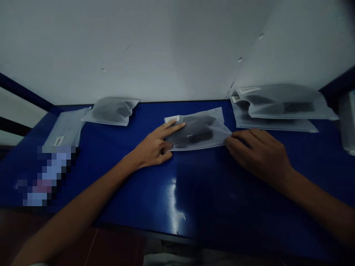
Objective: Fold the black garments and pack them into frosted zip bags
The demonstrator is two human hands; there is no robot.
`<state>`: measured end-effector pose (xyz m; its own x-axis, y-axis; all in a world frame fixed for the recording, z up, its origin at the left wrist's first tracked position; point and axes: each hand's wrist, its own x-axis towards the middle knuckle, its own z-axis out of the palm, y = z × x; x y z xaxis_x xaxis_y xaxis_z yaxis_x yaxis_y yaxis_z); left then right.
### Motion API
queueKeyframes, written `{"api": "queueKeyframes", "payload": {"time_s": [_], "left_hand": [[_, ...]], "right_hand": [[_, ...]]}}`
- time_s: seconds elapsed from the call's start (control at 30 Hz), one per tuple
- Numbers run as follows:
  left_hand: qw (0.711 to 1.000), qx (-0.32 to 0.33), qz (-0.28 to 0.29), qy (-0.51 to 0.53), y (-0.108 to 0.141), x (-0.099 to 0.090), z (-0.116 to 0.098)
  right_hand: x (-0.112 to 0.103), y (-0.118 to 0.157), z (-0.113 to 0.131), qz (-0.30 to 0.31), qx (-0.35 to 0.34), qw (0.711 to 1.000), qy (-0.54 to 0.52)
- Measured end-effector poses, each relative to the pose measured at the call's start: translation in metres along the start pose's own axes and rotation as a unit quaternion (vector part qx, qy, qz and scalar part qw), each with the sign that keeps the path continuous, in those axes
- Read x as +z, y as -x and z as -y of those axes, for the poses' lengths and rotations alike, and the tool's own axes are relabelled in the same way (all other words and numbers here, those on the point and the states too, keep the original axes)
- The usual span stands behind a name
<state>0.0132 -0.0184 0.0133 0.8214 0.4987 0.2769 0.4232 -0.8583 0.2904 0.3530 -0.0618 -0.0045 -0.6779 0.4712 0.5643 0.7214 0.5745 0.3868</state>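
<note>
Frosted zip bag [198,131] lies flat, mid-table, nearer the far edge of the blue table [138,199], long side roughly parallel to that edge. White label [172,119] on its far left corner. Dark elongated item [201,137] inside, ribbed section visible; film too cloudy to identify it.

Left hand [152,146]: released, fingers [174,127] spread over the bag's left end, resting on it, no clench.

Right hand [256,157]: fingers [235,138] curled over the bag's right corner, touching it. Thumb hidden, so can't tell if it's pinching.

Far right corner of table: two more frosted bags [283,107] with labels, one overlapping the other, dark items inside. Near far left corner: another frosted bag [111,111] with a dark item, and just beside it a flatter bag [65,127] with a white label [58,140], nearer the left edge. Near left edge, a pixelated object [47,177], unreadable. White cylindrical object [346,122] at right frame edge, partly cut off. White wall [138,51] behind the table. Glare on the tabletop near the near edge.
</note>
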Motion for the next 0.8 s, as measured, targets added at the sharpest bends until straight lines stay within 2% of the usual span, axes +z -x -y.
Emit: {"api": "queueKeyframes", "payload": {"time_s": [0.13, 0.27, 0.4, 0.57, 0.73, 0.8], "left_hand": [[0.999, 0.035, 0.018, -0.006, -0.001, 0.002, -0.007], [0.997, 0.083, 0.009, -0.002, -0.003, 0.009, -0.015], [0.995, 0.101, 0.01, 0.002, -0.003, 0.012, -0.017], [0.995, 0.099, 0.016, 0.019, -0.004, 0.013, -0.02], [0.997, 0.071, 0.023, 0.012, -0.005, 0.015, -0.022], [0.998, 0.048, 0.025, 0.008, -0.005, 0.017, -0.02]], "right_hand": [[0.0, -0.001, 0.007, 0.01, 0.017, 0.998, -0.053], [-0.002, -0.005, 0.014, 0.026, 0.012, 0.993, -0.111], [-0.005, -0.005, 0.01, -0.004, -0.023, 0.992, -0.123], [-0.014, -0.009, 0.003, -0.085, -0.076, 0.988, -0.1], [-0.038, -0.011, -0.003, -0.083, -0.104, 0.99, -0.047], [-0.043, -0.001, -0.014, -0.086, -0.069, 0.993, -0.042]]}}
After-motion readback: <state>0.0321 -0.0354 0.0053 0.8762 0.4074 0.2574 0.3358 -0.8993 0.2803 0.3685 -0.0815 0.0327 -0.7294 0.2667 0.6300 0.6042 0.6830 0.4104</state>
